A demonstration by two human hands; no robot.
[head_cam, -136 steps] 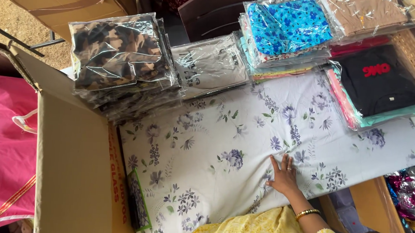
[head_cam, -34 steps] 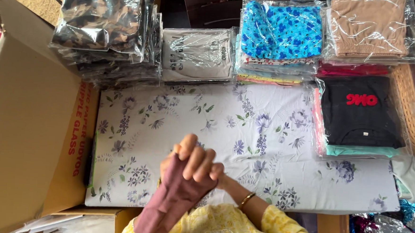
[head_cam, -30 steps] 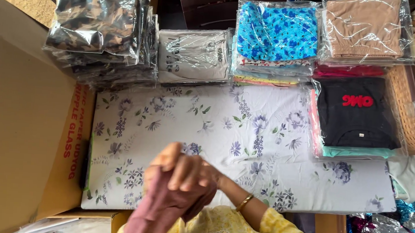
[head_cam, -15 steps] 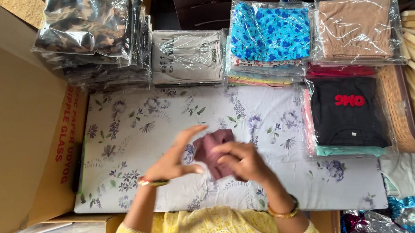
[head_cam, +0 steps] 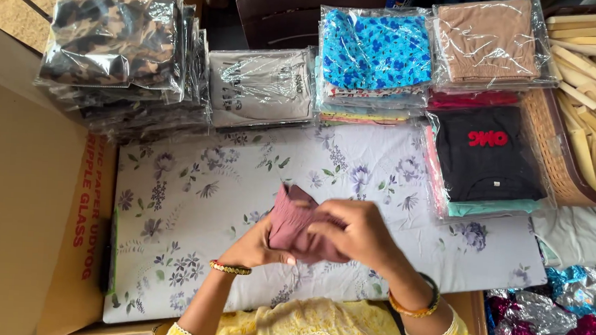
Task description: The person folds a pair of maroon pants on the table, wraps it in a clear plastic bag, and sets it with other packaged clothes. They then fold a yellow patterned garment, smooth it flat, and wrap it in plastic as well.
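mauve cloth (head_cam: 294, 223) bunched btwn both hands, shape mostly hidden.

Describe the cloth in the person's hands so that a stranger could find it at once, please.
Start at the white floral sheet that covers the work surface. Above its near edge, the left hand and the right hand together grip a small bunched mauve cloth. Unlike the folded garments stacked along the far edge, it is plain, crumpled and has no clear plastic bag.

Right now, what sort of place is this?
Probably a garment packing or sorting spot: stacks of bagged clothes, a cardboard box, and both hands holding a mauve garment over a floral sheet.
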